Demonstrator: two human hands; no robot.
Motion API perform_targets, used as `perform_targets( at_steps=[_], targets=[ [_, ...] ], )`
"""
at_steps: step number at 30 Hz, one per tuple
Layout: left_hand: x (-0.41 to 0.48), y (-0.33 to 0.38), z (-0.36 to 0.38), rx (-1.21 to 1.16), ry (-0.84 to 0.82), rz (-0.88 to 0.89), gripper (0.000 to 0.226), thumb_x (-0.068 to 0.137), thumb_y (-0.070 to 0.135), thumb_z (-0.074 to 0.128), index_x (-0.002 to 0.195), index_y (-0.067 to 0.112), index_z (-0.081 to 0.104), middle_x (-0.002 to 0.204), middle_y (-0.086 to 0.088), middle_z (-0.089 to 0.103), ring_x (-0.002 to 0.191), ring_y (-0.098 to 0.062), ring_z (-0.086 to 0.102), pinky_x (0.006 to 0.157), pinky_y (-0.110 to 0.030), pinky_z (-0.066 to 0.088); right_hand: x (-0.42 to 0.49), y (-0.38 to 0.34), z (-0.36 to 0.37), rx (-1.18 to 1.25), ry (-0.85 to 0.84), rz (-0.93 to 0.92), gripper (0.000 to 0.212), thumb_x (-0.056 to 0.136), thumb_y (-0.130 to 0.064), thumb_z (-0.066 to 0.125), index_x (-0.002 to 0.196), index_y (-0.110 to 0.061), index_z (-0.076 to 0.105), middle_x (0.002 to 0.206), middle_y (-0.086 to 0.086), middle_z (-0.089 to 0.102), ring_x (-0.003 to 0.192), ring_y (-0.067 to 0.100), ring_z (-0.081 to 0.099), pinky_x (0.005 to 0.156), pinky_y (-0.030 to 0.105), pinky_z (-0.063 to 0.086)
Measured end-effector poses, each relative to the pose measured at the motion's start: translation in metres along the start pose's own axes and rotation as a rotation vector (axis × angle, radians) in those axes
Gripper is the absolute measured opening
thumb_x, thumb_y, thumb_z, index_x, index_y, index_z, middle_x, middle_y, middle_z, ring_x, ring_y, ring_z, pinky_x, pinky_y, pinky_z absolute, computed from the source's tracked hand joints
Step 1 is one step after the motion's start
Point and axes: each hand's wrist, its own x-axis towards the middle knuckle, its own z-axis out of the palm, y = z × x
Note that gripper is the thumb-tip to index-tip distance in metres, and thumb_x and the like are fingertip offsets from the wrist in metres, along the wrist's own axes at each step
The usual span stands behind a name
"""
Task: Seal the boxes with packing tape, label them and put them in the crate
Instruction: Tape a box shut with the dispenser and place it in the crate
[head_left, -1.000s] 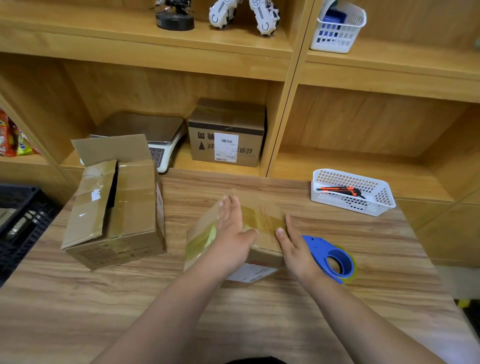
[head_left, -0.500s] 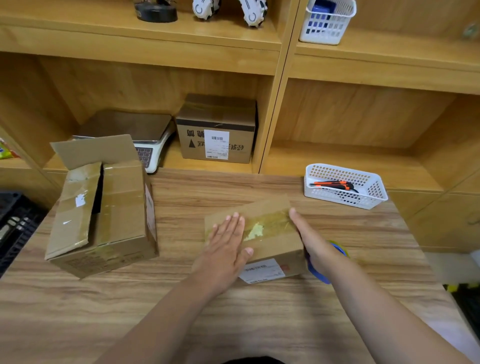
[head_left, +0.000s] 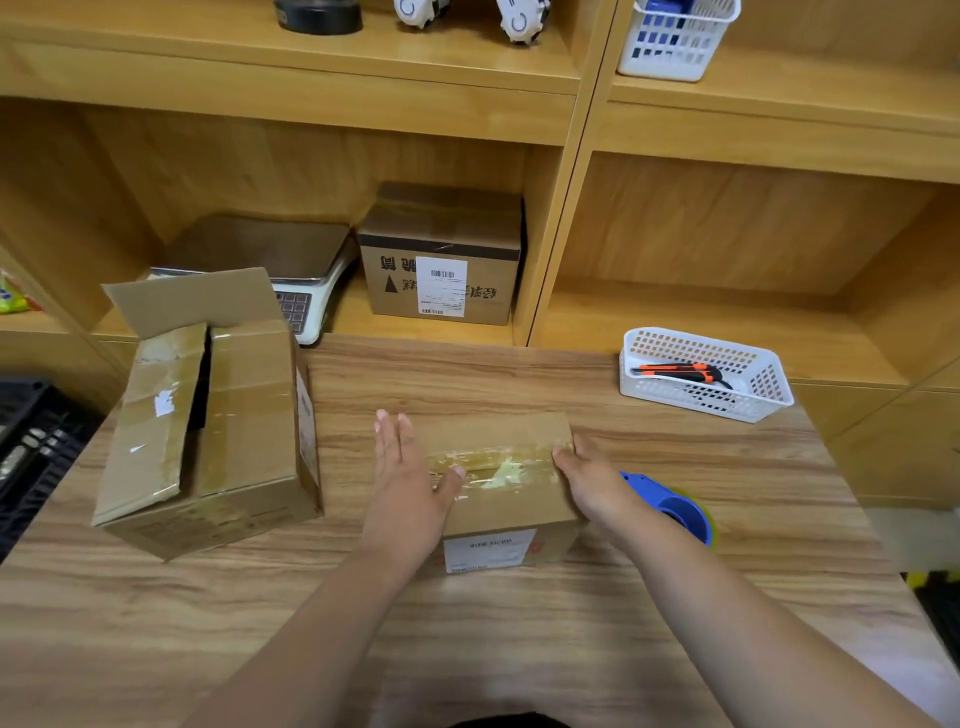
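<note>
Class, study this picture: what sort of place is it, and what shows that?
Probably a small parcel-packing station: a scale and a labelled box on the shelf, a tape dispenser and a taped box on the table.

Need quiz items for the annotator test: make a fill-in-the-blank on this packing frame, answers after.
A strip of tape runs across the ____ of the small box.
The blue tape dispenser sits on the table to that box's ____.
The knife lies ____ the white basket.
The big box has its flaps ____, not taped.
Answers: top; right; inside; open.
</note>
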Motion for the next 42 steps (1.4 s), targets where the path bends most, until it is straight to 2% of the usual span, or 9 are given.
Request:
perform_targets(
  at_steps=[7, 10, 14, 18, 25, 32, 36, 39, 42],
  targets=[
    [0.006, 0.004, 0.005, -0.136, 0.021, -0.088, 0.091, 0.092, 0.037, 0.053, 0.148, 0.008, -0.013, 0.158, -0.003, -0.011, 0.145, -0.016, -0.003, 0.104, -0.018, 0.005, -0.002, -0.020, 0.010, -0.677, 0.081, -0.148, 0.062, 0.101, -0.033, 0.028, 0.152, -0.013, -0.002, 0.155, 0.011, 0.023, 0.132, 0.032, 0.038, 0.098, 0.039, 0.039],
    [0.005, 0.004, 0.006, -0.141, 0.044, -0.094, 0.088, 0.093, 0.036, 0.052, 0.148, 0.009, -0.012, 0.158, -0.003, -0.010, 0.145, -0.016, -0.002, 0.106, -0.019, 0.005, 0.009, -0.024, 0.018, -1.006, 0.158, -0.195, 0.073, 0.098, -0.052, 0.017, 0.150, -0.009, -0.010, 0.158, 0.012, -0.001, 0.145, 0.029, 0.007, 0.116, 0.040, 0.017],
    [0.005, 0.000, 0.009, -0.208, 0.072, -0.088, 0.084, 0.095, 0.031, 0.051, 0.149, 0.010, -0.010, 0.158, 0.000, -0.008, 0.145, -0.012, -0.002, 0.105, -0.015, 0.002, 0.025, -0.029, 0.027, -1.245, 0.159, -0.305, 0.067, 0.098, -0.047, 0.008, 0.143, -0.010, -0.025, 0.154, 0.012, -0.024, 0.141, 0.027, -0.026, 0.116, 0.048, -0.011],
    [0.009, -0.002, 0.011, -0.232, 0.107, -0.091, 0.072, 0.098, 0.024, 0.043, 0.149, 0.009, -0.006, 0.158, -0.002, -0.006, 0.145, -0.012, -0.002, 0.106, -0.012, 0.001, 0.034, -0.033, 0.032, -1.260, 0.139, -0.358, 0.064, 0.097, -0.047, 0.006, 0.138, -0.012, -0.029, 0.156, 0.012, -0.021, 0.141, 0.026, -0.027, 0.115, 0.049, -0.013],
    [0.009, 0.001, 0.014, -0.228, 0.137, -0.100, 0.065, 0.100, 0.021, 0.037, 0.149, 0.008, -0.004, 0.158, -0.003, -0.005, 0.145, -0.014, 0.003, 0.099, -0.010, 0.005, 0.025, -0.051, 0.070, -1.239, 0.125, -0.244, 0.089, 0.085, -0.073, 0.002, 0.150, -0.013, 0.009, 0.152, 0.015, 0.022, 0.143, 0.040, -0.002, 0.106, 0.069, -0.005],
    [0.009, 0.001, 0.013, -0.177, 0.119, -0.113, 0.065, 0.100, 0.020, 0.036, 0.148, 0.004, -0.005, 0.158, -0.007, -0.006, 0.145, -0.018, 0.004, 0.100, -0.012, 0.007, 0.024, -0.057, 0.066, -1.199, 0.175, -0.330, 0.052, 0.099, -0.048, 0.011, 0.128, -0.021, 0.044, 0.123, 0.003, 0.051, 0.118, 0.025, 0.036, 0.097, 0.059, 0.023],
    [0.006, -0.001, 0.013, -0.163, 0.123, -0.077, 0.064, 0.101, 0.021, 0.034, 0.148, 0.004, -0.005, 0.158, -0.007, -0.007, 0.145, -0.016, 0.001, 0.098, -0.008, 0.002, 0.018, -0.047, 0.061, -1.173, 0.136, -0.390, 0.060, 0.098, -0.049, 0.009, 0.149, -0.018, 0.015, 0.151, 0.006, 0.028, 0.140, 0.024, 0.017, 0.108, 0.062, 0.010],
    [0.006, -0.001, 0.013, -0.098, 0.140, -0.024, 0.064, 0.101, 0.021, 0.035, 0.149, 0.004, -0.003, 0.158, -0.008, -0.008, 0.145, -0.017, 0.001, 0.100, -0.010, 0.003, -0.002, -0.030, 0.053, -1.204, 0.011, -0.555, 0.080, 0.083, -0.062, -0.021, 0.149, -0.018, -0.011, 0.159, 0.003, -0.011, 0.144, 0.016, -0.018, 0.114, 0.052, -0.012],
    [0.005, 0.001, 0.010, 0.104, 0.198, 0.087, 0.059, 0.099, 0.020, 0.039, 0.149, 0.007, 0.011, 0.158, -0.009, -0.003, 0.145, -0.018, -0.004, 0.111, -0.021, -0.004, -0.016, -0.015, 0.045, -1.193, -0.110, -0.699, 0.097, 0.069, -0.065, -0.033, 0.150, -0.017, -0.006, 0.157, -0.001, -0.012, 0.140, 0.012, -0.020, 0.116, 0.037, -0.014]
  ],
)
